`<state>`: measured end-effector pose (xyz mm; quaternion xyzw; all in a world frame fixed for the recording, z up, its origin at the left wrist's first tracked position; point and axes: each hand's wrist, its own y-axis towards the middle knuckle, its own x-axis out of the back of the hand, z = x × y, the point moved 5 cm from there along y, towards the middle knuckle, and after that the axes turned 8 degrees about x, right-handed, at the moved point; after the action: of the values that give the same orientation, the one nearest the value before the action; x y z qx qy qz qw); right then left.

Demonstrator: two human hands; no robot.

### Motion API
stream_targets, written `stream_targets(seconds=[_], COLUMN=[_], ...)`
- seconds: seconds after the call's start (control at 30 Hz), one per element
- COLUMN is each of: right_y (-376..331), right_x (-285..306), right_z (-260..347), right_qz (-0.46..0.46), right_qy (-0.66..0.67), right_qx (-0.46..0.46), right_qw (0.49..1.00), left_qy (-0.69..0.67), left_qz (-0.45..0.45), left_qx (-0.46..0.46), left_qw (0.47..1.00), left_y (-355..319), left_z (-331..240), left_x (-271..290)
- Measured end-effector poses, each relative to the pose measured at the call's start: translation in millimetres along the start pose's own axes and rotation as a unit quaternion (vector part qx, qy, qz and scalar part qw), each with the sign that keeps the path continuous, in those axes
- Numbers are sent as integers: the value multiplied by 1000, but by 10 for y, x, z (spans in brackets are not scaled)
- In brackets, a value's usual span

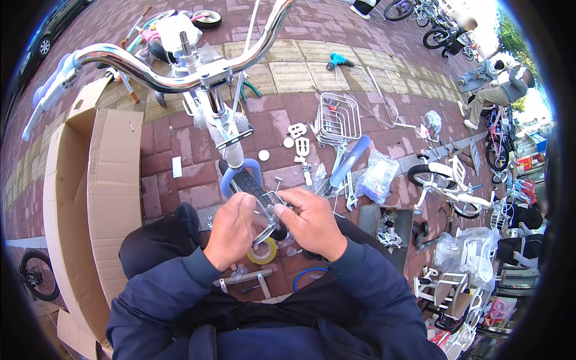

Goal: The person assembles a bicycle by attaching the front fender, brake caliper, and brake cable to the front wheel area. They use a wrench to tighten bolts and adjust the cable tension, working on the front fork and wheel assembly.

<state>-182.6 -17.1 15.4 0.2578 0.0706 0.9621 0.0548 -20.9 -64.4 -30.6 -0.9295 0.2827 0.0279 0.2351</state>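
Two hands, head view: L hand (230, 231) & R hand (314, 223), each grip w/ thumb and fingers together, clamped on a thin metal part (274, 193) betw. them. Part lies just this side of the fork (234, 157), near the tyre (247, 183); L hand nearer fork. Part's long axis: can't tell, partly covered.

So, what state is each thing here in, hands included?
Left hand: closed on a small metal part.
Right hand: thumb and fingers pinching the small metal part.
Small metal part: held up, partly hidden.
Chrome handlebar: clamped in its stem.
Cardboard box: open.
Wire basket: loose on the paving.
Power drill: lying down; on or off, cannot tell.
Tape roll: partly hidden.
Grey box: open.
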Motion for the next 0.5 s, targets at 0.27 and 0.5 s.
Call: stream_targets(seconds=[0.27,0.5], right_y=[10,2], right_x=[-30,-64], right_z=[82,164], right_qz=[-10,-29], right_qy=[-20,-60], right_qx=[69,123], right_qw=[997,990], left_qy=[16,-43], left_qz=[-6,-13], left_qx=[-8,-19], left_qw=[1000,999], left_y=[-30,-7], left_z=[-78,-32], left_x=[-5,-12])
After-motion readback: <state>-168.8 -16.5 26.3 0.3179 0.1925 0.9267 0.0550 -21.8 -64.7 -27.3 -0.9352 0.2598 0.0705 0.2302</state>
